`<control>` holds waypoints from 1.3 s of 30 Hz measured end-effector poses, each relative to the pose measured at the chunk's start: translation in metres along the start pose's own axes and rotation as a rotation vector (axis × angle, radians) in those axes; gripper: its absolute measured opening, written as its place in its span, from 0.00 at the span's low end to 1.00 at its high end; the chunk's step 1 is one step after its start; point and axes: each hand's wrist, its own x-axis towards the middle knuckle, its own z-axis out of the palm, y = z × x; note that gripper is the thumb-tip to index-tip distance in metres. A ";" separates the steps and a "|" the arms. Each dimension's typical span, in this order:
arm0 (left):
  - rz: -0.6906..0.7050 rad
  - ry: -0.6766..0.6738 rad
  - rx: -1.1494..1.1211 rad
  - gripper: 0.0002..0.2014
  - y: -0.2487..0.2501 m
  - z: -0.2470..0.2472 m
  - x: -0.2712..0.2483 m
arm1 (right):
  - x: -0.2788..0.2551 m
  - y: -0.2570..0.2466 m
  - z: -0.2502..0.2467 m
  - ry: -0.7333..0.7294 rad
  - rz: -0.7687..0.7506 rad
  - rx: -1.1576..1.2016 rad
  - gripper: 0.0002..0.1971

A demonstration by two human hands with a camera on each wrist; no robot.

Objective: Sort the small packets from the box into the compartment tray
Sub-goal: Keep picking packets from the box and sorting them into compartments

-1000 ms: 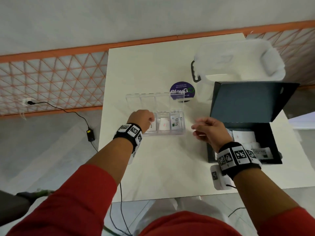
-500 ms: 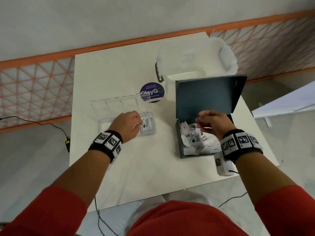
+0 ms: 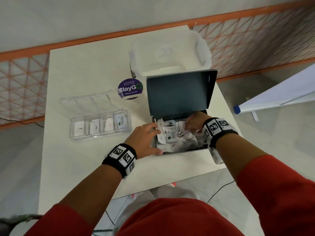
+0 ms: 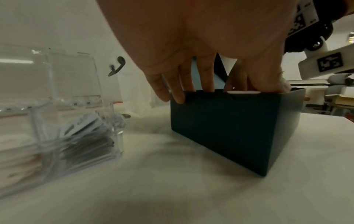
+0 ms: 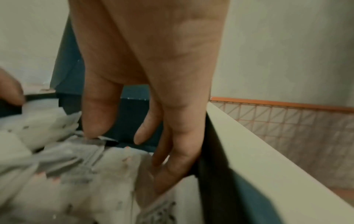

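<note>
A dark box stands open on the white table, its lid raised, with several small white packets heaped inside. My left hand rests on the box's left wall; in the left wrist view the hand dips straight fingers over the rim of the box. My right hand is inside at the far right. In the right wrist view, this hand hangs its fingers down onto the packets, pinching none. The clear compartment tray to the left holds packets in each compartment.
The tray's clear lid lies open behind it. A purple round sticker and a white lidded plastic bin sit at the back. The table's near edge is close to the box. A white board leans at the right.
My left hand left the tray and moved right onto the box's left wall. My right hand went from the table into the box and now reaches down among the packets.
</note>
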 end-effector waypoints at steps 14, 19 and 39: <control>-0.134 0.048 -0.182 0.46 0.001 0.015 -0.004 | 0.016 -0.015 0.023 -0.228 -0.094 -0.796 0.19; -0.111 0.053 -0.182 0.46 0.002 0.013 -0.003 | 0.023 -0.017 0.040 -0.216 -0.107 -0.571 0.23; -0.118 0.035 -0.137 0.50 0.001 0.013 -0.001 | 0.017 -0.026 0.027 -0.311 -0.086 -0.426 0.17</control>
